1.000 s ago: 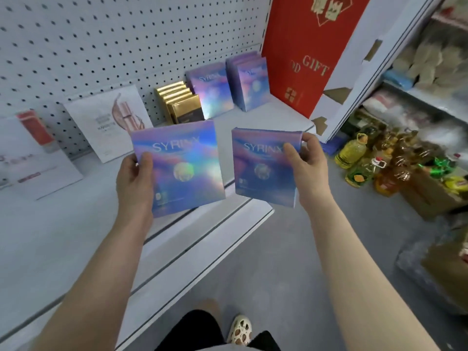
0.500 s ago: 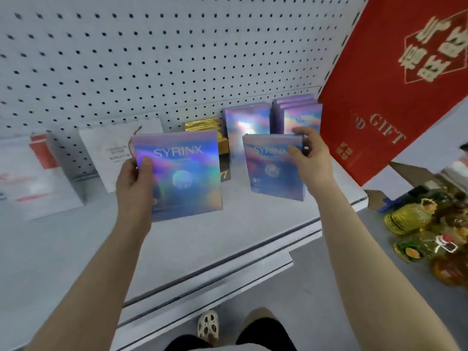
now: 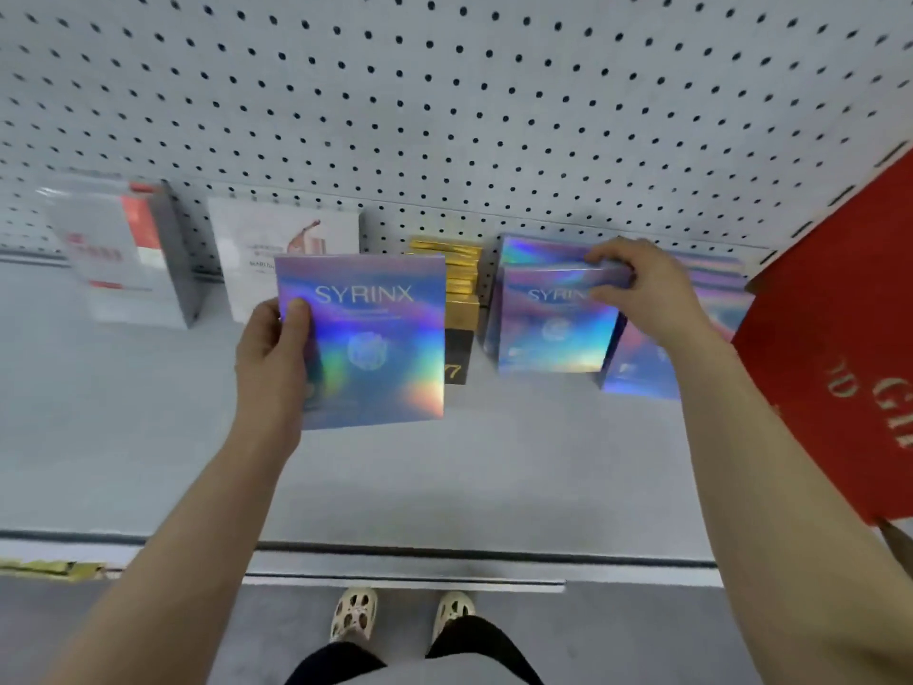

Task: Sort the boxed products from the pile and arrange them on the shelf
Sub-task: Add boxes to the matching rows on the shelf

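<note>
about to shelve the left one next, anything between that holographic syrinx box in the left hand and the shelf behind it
Yes. The row of gold boxes stands right behind the holographic SYRINX box held by the left hand. Bare grey shelf lies open below and to its left.

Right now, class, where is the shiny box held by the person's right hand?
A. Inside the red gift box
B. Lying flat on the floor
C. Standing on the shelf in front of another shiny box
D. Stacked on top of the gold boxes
C: the right hand grips the top edge of the shiny box, which stands upright on the shelf in front of another shiny box.
</note>
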`<state>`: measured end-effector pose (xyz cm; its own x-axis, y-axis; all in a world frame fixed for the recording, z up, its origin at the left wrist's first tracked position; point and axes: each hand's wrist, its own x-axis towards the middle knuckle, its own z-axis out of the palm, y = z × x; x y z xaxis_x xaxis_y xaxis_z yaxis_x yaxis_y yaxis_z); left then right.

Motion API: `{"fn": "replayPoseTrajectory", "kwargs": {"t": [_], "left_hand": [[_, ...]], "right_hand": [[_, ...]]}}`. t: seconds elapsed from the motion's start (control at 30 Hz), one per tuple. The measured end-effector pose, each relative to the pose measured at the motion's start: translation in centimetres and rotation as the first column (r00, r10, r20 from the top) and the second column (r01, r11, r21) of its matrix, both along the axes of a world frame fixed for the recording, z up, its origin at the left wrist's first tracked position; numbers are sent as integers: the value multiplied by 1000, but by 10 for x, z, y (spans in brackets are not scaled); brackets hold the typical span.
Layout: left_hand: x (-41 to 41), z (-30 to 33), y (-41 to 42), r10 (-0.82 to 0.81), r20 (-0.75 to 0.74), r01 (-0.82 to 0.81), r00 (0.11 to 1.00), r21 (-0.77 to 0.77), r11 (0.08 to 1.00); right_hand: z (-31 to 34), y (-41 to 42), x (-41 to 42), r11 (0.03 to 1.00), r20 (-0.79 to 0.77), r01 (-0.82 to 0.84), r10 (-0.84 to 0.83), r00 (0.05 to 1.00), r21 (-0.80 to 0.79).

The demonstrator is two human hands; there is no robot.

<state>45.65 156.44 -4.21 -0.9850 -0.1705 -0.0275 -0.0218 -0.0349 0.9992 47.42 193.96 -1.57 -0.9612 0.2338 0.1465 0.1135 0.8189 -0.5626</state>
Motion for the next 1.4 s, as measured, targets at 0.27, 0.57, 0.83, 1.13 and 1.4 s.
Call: {"fn": "replayPoseTrajectory", "kwargs": {"t": [0.27, 0.57, 0.83, 1.13, 1.4], "left_hand": [[24, 1, 31, 12, 13, -11, 1000, -25, 1000], [34, 2, 57, -83, 48, 83, 995, -3, 997], [52, -3, 85, -212, 46, 215, 976, -71, 974], [70, -29, 126, -370, 64, 373, 927, -283, 884], [67, -62, 166, -495, 274, 562, 825, -497, 661]], "right_hand": [[-21, 1, -24, 977, -108, 24, -1, 994, 211], [-45, -23, -13, 918, -205, 175, -105, 973, 356], [24, -72, 24, 838, -7, -282, 315, 949, -467], [7, -12, 42, 967, 83, -159, 178, 981, -199], [-25, -22, -5, 966, -30, -172, 181, 983, 191]]}}
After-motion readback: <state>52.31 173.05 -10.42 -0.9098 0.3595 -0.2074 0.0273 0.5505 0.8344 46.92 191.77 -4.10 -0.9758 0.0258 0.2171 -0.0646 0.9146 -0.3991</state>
